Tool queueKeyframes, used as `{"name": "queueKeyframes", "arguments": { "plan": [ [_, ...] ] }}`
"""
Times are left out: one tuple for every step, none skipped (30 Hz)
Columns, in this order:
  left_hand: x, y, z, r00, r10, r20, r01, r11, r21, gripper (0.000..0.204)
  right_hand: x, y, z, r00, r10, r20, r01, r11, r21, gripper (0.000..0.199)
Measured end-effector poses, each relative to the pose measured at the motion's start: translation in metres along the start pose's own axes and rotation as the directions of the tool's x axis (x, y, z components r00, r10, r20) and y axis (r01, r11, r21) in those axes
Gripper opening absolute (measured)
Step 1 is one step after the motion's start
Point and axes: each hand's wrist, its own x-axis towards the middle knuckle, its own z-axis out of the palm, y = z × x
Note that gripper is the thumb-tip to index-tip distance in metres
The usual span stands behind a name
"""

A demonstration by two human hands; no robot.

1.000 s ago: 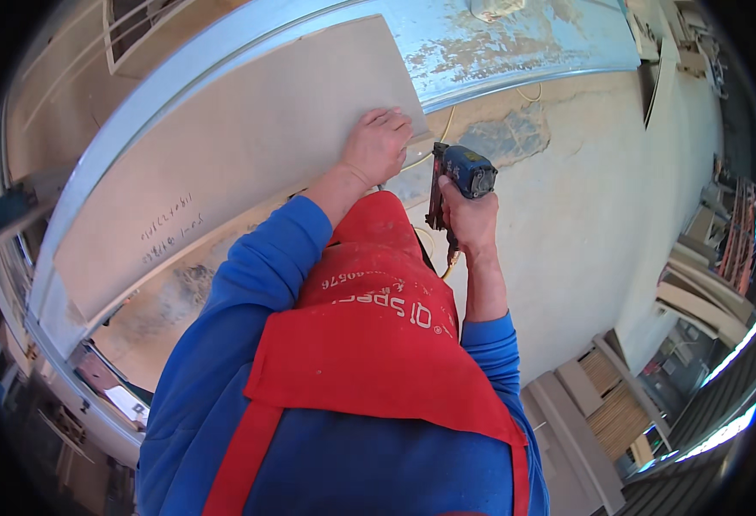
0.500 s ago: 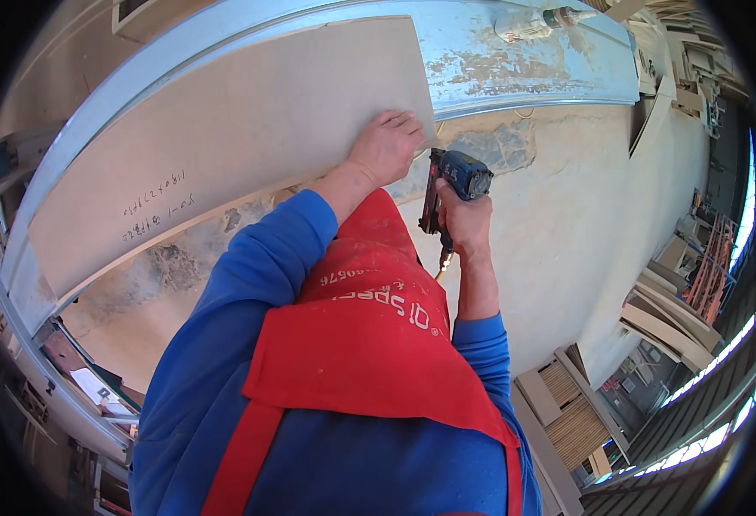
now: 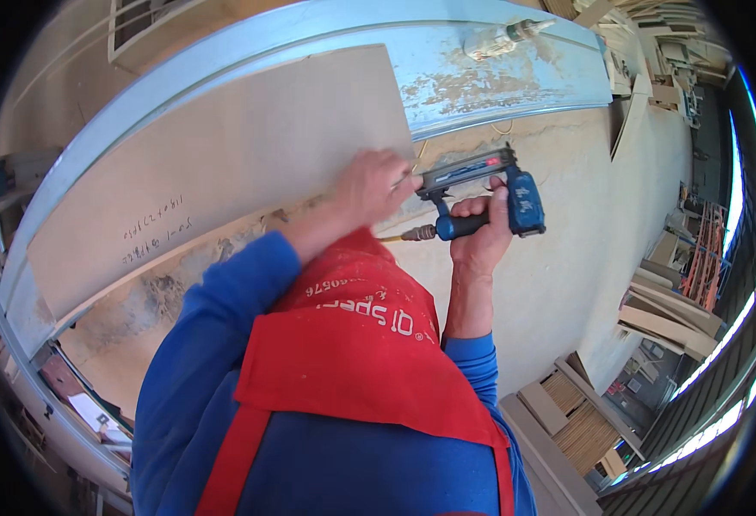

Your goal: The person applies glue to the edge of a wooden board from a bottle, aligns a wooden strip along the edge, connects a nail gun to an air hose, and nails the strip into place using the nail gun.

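Note:
My right hand [image 3: 483, 225] is wrapped round the handle of a blue and black pneumatic nail gun [image 3: 527, 203]. The gun lies turned sideways, its long magazine pointing left. At the magazine's end is my left hand [image 3: 376, 187], smeared by motion; whether it touches the gun or pinches anything I cannot tell. Behind that hand, a large flat brown board [image 3: 249, 138] with handwriting near its left end rests on a pale blue workbench [image 3: 455, 95]. An air hose fitting [image 3: 418, 233] joins the base of the gun's handle, with a yellow hose running left behind my apron.
A second power tool [image 3: 502, 40] lies on the bench's far right part. Stacked panels [image 3: 666, 318] and orange racks [image 3: 703, 249] stand at the right. Corrugated pieces [image 3: 576, 421] lie at the lower right. The concrete floor [image 3: 584, 258] stretches between.
The nail gun has swung from upright to sideways and moved right, away from the board's corner. My left hand has come off the board's edge, down and left, to the magazine end.

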Motion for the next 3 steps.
{"name": "queueKeyframes", "arguments": {
  "plan": [
    [-0.008,0.013,-0.008,1.0,0.023,0.001,-0.023,1.0,0.011,0.024,0.001,-0.004,0.001,0.999,0.036,0.006,-0.037,0.985,0.169,0.038],
    [-0.016,0.027,-0.015,0.986,-0.025,0.163,0.049,0.988,-0.145,0.03,0.002,-0.009,0.0,0.997,0.069,0.022,-0.072,0.941,0.33,0.042],
    [-0.012,0.036,-0.025,0.987,-0.005,0.159,0.027,0.99,-0.139,0.03,0.003,-0.015,0.0,0.995,0.095,0.04,-0.103,0.87,0.481,0.045]
  ]
}}
